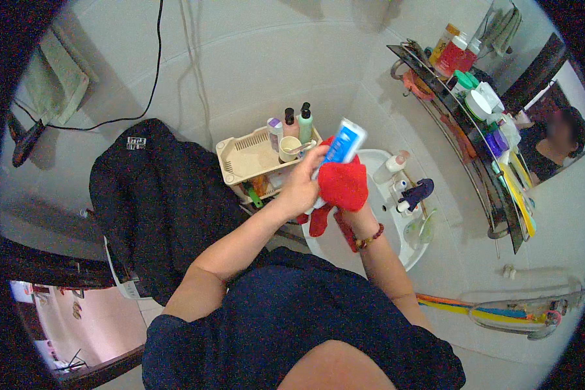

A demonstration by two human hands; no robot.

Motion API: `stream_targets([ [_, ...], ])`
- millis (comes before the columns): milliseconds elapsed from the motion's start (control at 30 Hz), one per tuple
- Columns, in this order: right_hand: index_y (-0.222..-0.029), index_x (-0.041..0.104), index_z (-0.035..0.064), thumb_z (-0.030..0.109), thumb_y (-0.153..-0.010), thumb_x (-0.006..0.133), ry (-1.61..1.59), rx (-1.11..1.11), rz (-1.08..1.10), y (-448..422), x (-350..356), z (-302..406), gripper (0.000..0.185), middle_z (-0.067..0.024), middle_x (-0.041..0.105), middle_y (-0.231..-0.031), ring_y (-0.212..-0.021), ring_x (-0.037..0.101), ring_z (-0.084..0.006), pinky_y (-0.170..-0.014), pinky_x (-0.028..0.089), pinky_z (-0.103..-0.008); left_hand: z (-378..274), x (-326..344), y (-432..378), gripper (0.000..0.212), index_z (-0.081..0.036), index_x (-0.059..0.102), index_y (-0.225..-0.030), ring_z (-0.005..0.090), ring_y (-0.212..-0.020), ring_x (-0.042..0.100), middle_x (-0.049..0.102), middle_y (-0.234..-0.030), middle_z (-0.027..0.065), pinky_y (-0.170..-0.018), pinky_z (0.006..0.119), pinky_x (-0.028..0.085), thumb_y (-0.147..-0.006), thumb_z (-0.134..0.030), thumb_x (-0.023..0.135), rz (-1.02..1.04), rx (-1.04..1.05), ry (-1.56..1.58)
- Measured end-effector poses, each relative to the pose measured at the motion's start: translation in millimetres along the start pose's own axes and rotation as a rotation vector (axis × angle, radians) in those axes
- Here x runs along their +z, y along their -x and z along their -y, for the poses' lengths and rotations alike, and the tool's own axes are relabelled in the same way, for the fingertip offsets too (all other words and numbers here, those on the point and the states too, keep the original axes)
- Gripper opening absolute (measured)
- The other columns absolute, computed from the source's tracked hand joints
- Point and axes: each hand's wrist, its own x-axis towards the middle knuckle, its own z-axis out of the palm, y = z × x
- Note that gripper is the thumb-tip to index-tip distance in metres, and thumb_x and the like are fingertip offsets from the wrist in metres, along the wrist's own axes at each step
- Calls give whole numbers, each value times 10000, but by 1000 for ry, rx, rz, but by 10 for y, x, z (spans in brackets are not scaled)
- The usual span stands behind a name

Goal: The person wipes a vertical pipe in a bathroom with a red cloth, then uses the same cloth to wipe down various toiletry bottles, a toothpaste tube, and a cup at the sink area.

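My left hand (300, 187) grips a blue and white squeeze tube (343, 144), which tilts up to the right. A red cloth (343, 185) is bunched around the tube's lower part, with loose ends hanging below. From the right, my right hand (353, 217) holds the cloth, and most of its fingers are hidden behind the folds. A beaded bracelet (370, 236) circles that wrist. Both hands are over the near left part of a white washbasin (392, 234).
Left of the basin stands a beige plastic rack (253, 168) with bottles and a cup (288, 148). A pump bottle (390, 166) and a dark cloth (417, 195) over the tap sit on the basin's rim. Right is a crowded wall shelf (468, 126); left, a black garment (165, 209).
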Motion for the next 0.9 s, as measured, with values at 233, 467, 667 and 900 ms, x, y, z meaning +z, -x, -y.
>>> stream_targets([
  [233,-1002,571,67,134,-812,578,-865,-223,35,-257,-199,-440,202,-53,610,-957,-869,585,-168,-755,484,-321,-266,67,240,466,-24,371,-1212,148,-926,546,535,-1027,82,-816,295,442,-780,-16,545,79,-29,-395],
  [467,-1048,552,62,145,-810,603,-838,13,128,-165,-184,-453,257,-54,587,-976,-901,563,-171,-768,471,-313,-45,67,281,284,-55,459,-1061,175,-652,569,559,-778,76,-560,303,483,-898,-286,470,122,-443,509],
  [667,-1110,486,36,207,-722,675,61,-310,292,178,63,-276,464,-113,557,-1004,-924,530,-263,-840,407,-381,22,-45,34,506,-75,508,-1072,189,-865,580,591,-943,79,-781,344,475,-890,-526,369,-216,-398,774],
  [900,-1215,427,65,192,-758,665,-59,-393,234,321,76,-475,530,-94,488,-1184,-1114,449,-228,-972,332,-366,-54,87,206,698,-70,407,-1272,241,-1103,501,497,-1231,122,-970,406,371,-846,-617,330,27,-335,882],
])
